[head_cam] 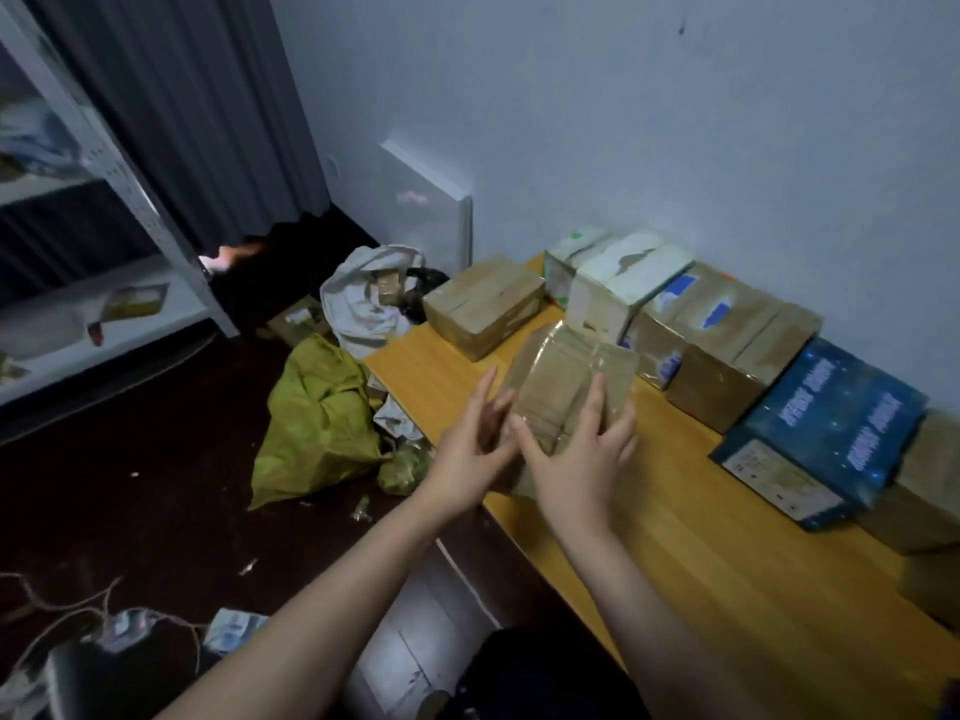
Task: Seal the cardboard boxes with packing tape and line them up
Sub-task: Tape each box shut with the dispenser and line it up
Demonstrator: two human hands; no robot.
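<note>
Two bare hands press a small taped box [569, 376] near the left end of a yellow table [727, 563].

The left hand [470, 449] lays straight fingers against the box's left side, and the right hand [576, 459] rests flat on its glossy top with fingers spread. Just behind stands a brown box [483, 304]. Along the wall run a white box [623, 283], a brown labelled box [727, 345] and a dark blue box [821, 433], touching one another. Off the table's end, a yellow-green bag [317, 413] and a white bag [363, 298] crowd the dark floor.
</note>
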